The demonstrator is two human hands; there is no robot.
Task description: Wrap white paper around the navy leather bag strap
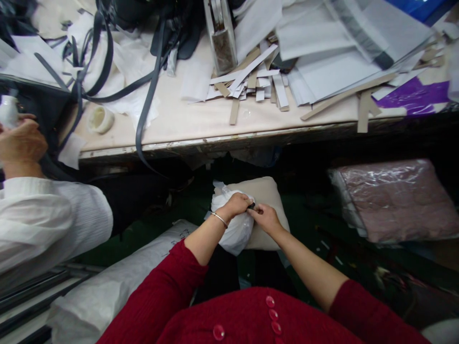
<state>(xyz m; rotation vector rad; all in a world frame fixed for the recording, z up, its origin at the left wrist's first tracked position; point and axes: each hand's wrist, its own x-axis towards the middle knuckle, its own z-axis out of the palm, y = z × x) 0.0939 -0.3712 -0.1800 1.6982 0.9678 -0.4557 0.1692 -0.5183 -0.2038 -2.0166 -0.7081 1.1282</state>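
Note:
Both my hands meet over a white plastic bag (pixel 234 234) that lies on a beige cushion-like block (pixel 267 191) below the table edge. My left hand (pixel 237 204), with a bangle at the wrist, pinches a small black piece (pixel 251 206) whose kind I cannot make out. The fingertips of my right hand (pixel 266 218) are closed at the other side of that same piece. Most of the black piece is hidden by my fingers.
A worktable (pixel 201 138) holds paper sheets (pixel 330 71), cardboard strips (pixel 251 81), black straps (pixel 147 110) and a tape roll (pixel 100 119). At left, a co-worker's hand (pixel 23 143) holds a white bottle. A plastic-wrapped pink bundle (pixel 401 200) lies right; a white sack (pixel 118 272) lies lower left.

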